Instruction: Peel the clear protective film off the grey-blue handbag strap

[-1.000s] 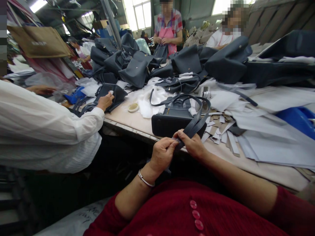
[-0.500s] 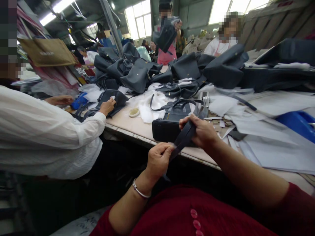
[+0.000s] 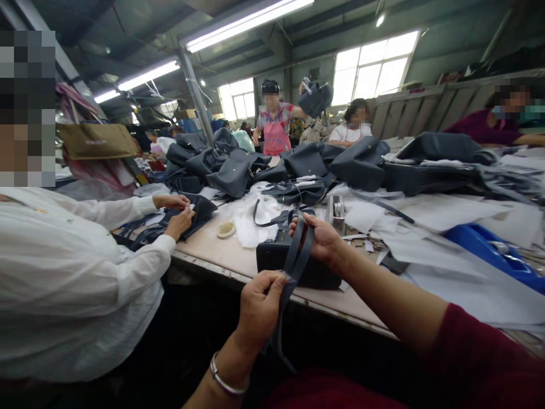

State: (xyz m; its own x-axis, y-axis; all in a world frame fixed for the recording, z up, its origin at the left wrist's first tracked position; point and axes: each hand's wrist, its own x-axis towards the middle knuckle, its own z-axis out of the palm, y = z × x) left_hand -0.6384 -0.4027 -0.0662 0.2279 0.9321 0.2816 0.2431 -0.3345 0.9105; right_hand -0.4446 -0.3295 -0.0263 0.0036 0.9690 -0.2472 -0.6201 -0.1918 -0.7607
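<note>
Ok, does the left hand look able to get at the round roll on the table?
Probably yes, though the left hand pinches dark straps and would likely need to release them first. Pale tabletop lies between it and the round roll, and the dark bag is right of that path.

I hold the dark blue-grey strap (image 3: pixel 292 255) doubled into two flat strands, slanting upward, its lower end hanging. The dark handbag (image 3: pixel 272 261) lies behind it on the table (image 3: pixel 217 254), flat round-cornered panel facing me.
</note>
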